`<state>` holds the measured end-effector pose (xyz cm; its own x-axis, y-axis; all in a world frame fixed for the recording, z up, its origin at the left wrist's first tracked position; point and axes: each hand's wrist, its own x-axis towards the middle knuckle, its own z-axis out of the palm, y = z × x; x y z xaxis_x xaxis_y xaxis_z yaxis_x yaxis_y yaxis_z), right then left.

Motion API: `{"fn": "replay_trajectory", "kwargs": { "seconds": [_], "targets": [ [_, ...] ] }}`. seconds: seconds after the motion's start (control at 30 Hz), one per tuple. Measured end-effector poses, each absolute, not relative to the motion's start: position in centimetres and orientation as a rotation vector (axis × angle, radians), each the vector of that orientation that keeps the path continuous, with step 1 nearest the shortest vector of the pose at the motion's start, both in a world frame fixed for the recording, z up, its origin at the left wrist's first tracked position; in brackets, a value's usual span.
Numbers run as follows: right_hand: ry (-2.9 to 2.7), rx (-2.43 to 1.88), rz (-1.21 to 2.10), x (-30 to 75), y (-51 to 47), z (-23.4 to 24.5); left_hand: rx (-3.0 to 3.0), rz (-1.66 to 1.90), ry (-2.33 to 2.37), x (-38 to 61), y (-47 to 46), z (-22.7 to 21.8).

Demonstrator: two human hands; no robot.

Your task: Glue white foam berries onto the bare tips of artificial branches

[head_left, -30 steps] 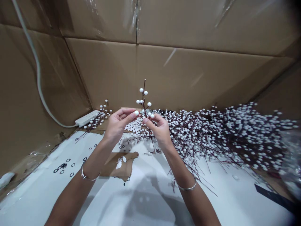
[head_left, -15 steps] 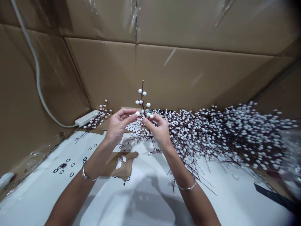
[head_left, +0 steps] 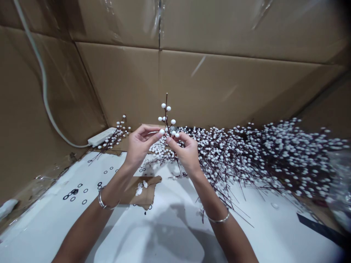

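I hold a thin dark twig with white bead berries upright in front of me. My right hand pinches its stem just under the berries. My left hand pinches one white berry at the twig's left side between thumb and forefinger. Both wrists wear thin silver bangles. Behind and to the right of my hands lies a big heap of similar berry twigs on the white table.
Small black rings are scattered on the table at the left. A torn cardboard piece lies under my left forearm. A white power strip and its cable sit at the back left. Cardboard walls enclose the table.
Hardly anything: my left hand has edged slightly right toward the twig and its bangle has slid a little along the wrist.
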<state>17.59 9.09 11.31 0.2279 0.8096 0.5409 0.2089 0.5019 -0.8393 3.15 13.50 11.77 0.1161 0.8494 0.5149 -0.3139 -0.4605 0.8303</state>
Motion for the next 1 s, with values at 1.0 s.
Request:
{"fn": "replay_trajectory", "kwargs": {
  "seconds": [1.0],
  "targets": [
    [-1.293, -0.861, 0.605, 17.3, 9.7, 10.7, 1.417, 1.559, 0.479, 3.6, 14.4, 10.7]
  ]
}}
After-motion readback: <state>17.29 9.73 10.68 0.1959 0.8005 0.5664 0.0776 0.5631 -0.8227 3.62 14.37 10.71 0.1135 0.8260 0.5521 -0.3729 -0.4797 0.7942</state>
